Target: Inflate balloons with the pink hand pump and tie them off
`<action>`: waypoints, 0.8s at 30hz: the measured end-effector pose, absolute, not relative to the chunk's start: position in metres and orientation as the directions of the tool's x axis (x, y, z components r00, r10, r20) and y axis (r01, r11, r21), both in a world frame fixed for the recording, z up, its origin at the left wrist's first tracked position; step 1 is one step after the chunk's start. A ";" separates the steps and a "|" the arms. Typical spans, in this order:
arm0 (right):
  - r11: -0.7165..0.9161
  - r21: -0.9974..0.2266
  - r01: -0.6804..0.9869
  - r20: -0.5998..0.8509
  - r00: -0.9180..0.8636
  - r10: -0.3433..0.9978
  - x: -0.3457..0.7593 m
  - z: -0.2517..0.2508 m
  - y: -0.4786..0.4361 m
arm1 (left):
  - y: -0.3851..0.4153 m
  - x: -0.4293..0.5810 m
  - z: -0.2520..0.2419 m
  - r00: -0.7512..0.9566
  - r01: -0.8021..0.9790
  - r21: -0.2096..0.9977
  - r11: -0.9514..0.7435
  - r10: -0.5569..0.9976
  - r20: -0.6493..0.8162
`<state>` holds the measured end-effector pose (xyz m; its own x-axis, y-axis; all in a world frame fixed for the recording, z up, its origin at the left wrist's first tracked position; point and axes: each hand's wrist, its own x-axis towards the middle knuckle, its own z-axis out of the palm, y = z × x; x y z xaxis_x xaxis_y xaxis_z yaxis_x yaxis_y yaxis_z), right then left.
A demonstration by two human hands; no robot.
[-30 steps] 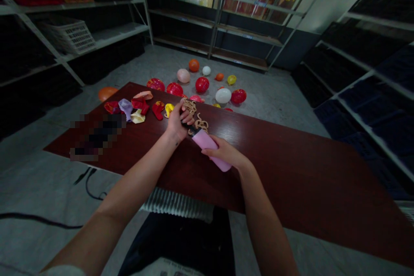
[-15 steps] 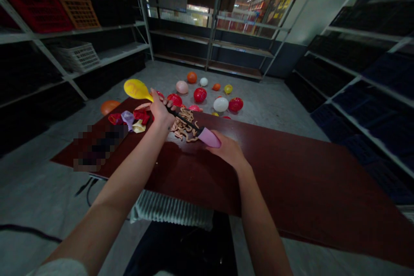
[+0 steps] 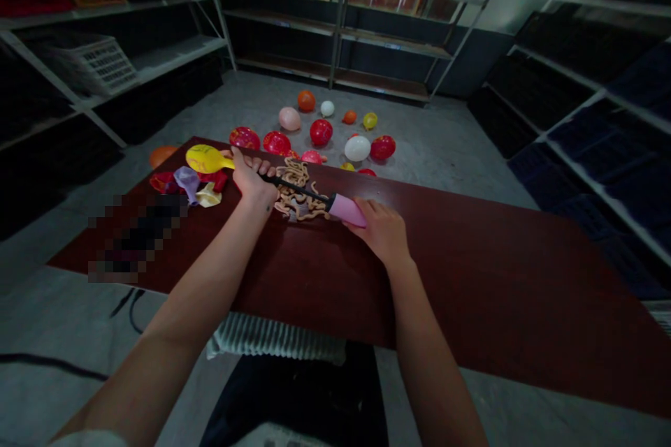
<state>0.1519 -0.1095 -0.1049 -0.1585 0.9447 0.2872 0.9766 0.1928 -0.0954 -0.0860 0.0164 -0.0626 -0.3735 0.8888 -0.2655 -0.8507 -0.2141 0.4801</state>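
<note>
My left hand [image 3: 251, 178] is wrapped round the neck of a partly inflated yellow balloon [image 3: 206, 158] and the near end of a hand balloon pump; its fingers hide where the two meet. From that hand the pump's black rod [image 3: 301, 188] runs right to its pink handle [image 3: 347, 210], which my right hand [image 3: 382, 227] grips with fingers closed. Beneath the pump, a heap of tan, twisted strips [image 3: 296, 208] lies on the dark red table [image 3: 325, 272]. Limp balloons in red, lilac [image 3: 187, 183] and cream [image 3: 210, 195] lie below the yellow one.
Inflated balloons, among them a red one [image 3: 321, 133] and a white one [image 3: 357, 149], are scattered on the floor beyond the table. Metal shelving [image 3: 338, 35] stands behind and at both sides. A blurred-out dark patch [image 3: 144, 237] covers the table's left end.
The view has tipped downward. Both hands and the yellow balloon are lower over the table. My right hand has drawn slightly away from my left, and more of the black rod shows.
</note>
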 end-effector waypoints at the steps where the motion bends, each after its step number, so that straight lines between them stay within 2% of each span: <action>1: 0.200 -0.086 0.976 0.287 -0.168 0.943 0.151 -0.106 -0.109 | 0.016 -0.085 -0.066 -0.371 -0.842 0.496 -0.211 0.895 -0.249; 6: 0.222 -0.076 0.972 0.299 -0.191 0.935 0.144 -0.107 -0.110 | 0.010 -0.070 -0.074 -0.318 -0.831 0.524 -0.189 0.933 -0.169; 9: 0.215 -0.102 0.971 0.285 -0.178 0.942 0.139 -0.107 -0.111 | -0.001 -0.055 -0.071 -0.277 -0.851 0.506 -0.145 0.941 -0.196; 13: 0.213 -0.141 0.967 0.283 -0.167 0.945 0.131 -0.107 -0.111 | -0.016 -0.036 -0.066 -0.242 -0.835 0.546 -0.073 0.939 -0.245; 17: 0.209 -0.162 0.964 0.313 -0.151 0.938 0.125 -0.110 -0.111 | -0.023 -0.030 -0.062 -0.208 -0.841 0.538 -0.053 0.950 -0.232; 21: 0.213 -0.219 0.952 0.318 -0.137 0.938 0.117 -0.110 -0.110 | -0.024 -0.035 -0.056 -0.238 -0.858 0.503 -0.099 0.946 -0.219; 24: 0.218 -0.273 0.937 0.320 -0.125 0.939 0.109 -0.109 -0.109 | -0.022 -0.042 -0.053 -0.278 -0.850 0.497 -0.174 0.950 -0.142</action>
